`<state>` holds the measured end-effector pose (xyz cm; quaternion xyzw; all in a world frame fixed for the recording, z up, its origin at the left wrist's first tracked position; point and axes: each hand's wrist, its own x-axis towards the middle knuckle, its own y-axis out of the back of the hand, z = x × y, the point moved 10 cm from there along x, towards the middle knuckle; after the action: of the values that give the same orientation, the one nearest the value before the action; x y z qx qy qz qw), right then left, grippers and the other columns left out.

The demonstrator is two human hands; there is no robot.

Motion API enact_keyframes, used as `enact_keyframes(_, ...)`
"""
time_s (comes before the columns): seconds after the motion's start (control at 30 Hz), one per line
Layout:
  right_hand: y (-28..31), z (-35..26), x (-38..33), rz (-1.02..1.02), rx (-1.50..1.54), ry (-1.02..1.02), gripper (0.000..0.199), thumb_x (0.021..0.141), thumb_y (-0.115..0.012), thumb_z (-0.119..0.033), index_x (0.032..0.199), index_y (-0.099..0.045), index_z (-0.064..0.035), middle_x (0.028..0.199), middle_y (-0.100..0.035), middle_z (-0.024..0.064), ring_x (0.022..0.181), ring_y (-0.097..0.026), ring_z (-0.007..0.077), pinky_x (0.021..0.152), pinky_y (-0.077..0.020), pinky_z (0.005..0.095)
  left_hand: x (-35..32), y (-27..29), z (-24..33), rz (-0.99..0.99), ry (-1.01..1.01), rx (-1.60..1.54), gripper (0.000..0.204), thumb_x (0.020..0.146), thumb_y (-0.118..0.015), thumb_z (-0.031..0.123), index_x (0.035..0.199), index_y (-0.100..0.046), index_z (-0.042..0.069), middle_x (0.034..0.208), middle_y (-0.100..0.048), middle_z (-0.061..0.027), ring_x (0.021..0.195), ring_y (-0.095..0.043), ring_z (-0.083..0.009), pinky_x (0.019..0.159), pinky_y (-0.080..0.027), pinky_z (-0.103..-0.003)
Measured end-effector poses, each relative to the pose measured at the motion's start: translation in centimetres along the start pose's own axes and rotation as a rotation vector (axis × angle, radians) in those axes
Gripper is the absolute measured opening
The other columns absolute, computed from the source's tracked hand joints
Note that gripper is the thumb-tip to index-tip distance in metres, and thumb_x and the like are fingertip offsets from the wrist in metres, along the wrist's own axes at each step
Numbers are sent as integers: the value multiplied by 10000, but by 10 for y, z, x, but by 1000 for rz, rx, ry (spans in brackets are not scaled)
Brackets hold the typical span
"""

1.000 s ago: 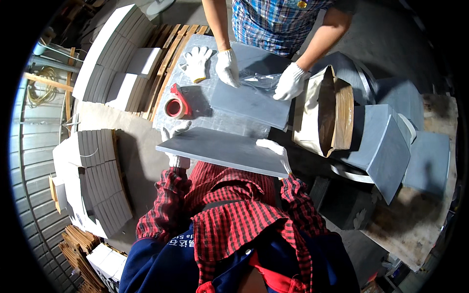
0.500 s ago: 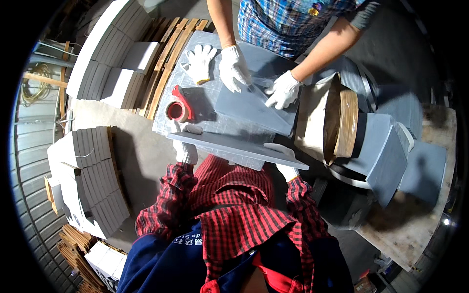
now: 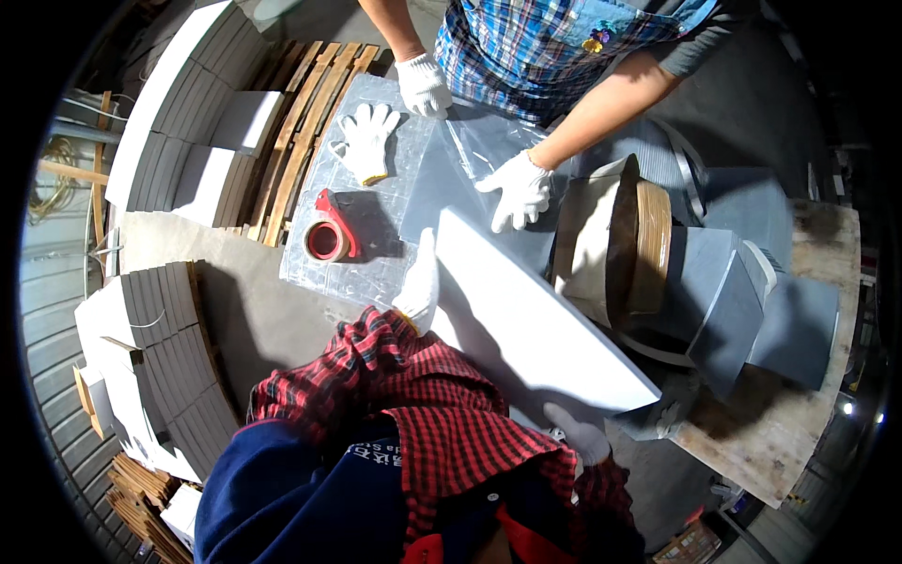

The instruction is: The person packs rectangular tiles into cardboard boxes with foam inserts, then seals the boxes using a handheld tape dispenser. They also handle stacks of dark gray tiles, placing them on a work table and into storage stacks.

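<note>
A thin rectangular slab (image 3: 536,324), its lit face bright white, is tilted in front of me, running from upper left to lower right. My left hand (image 3: 420,287), in a white knit glove, holds its left edge with the fingers along the side. My right hand (image 3: 578,434), also gloved and in shadow, grips the lower edge near the right end; its fingers are partly hidden. Beyond the slab, a co-worker's gloved hands (image 3: 519,191) work at clear plastic film on a grey slab (image 3: 442,179) lying on the table (image 3: 301,258).
A red tape dispenser (image 3: 329,235) and a loose white glove (image 3: 365,143) lie on the table. To the right stand an open sack-like container (image 3: 587,235) and grey slabs (image 3: 738,324) near a wooden board (image 3: 752,446). White stacks (image 3: 155,357) and a pallet (image 3: 305,132) are at left.
The slab has swung from nearly level to steeply tilted, its right end coming down toward me and its white face showing. The co-worker's left hand has moved inward, the other farther back.
</note>
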<state>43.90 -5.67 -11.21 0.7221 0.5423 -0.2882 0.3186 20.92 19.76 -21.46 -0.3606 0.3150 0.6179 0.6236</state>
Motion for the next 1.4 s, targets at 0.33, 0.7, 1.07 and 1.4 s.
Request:
enact_keyframes(0.33, 9, -14, -68, 155, 140, 118, 253, 811, -755, -13, 1052, -682, 15, 982, -702, 74, 859, -665, 168, 747, -536, 295, 36, -61, -79, -371, -29, 438, 932, 944, -342, 748, 1357, -540, -63, 1290, -631, -196, 1260, -543, -280, 1083, -380, -368)
enact_keyframes(0.7, 12, 17, -84, 264, 224, 70, 320, 816, -719, -46, 1119, -658, 37, 1042, -686, 75, 928, -649, 186, 822, -519, 319, -26, -49, 117, 11, -1250, 798, 369, 941, -624, 327, 1229, -614, 97, 1180, -634, -160, 1127, -587, -369, 946, -477, -458)
enact_keyframes(1.07, 15, 9, -80, 297, 258, 118, 266, 810, -703, -34, 1059, -669, 53, 1000, -689, 76, 887, -659, 192, 806, -527, 318, 47, -113, 72, -268, -1264, 1564, 488, 838, -633, 346, 1283, -620, 144, 1367, -543, -129, 1318, -472, -326, 1089, -385, -457)
enact_keyframes(1.4, 40, -22, -42, 184, -30, 129, 195, 844, -661, -51, 990, -696, 72, 935, -700, 78, 838, -668, 190, 766, -538, 311, 36, -41, 30, -267, -1284, 1639, 584, 793, -682, 241, 1346, -559, 101, 1494, -442, -130, 1383, -390, -349, 1125, -339, -490)
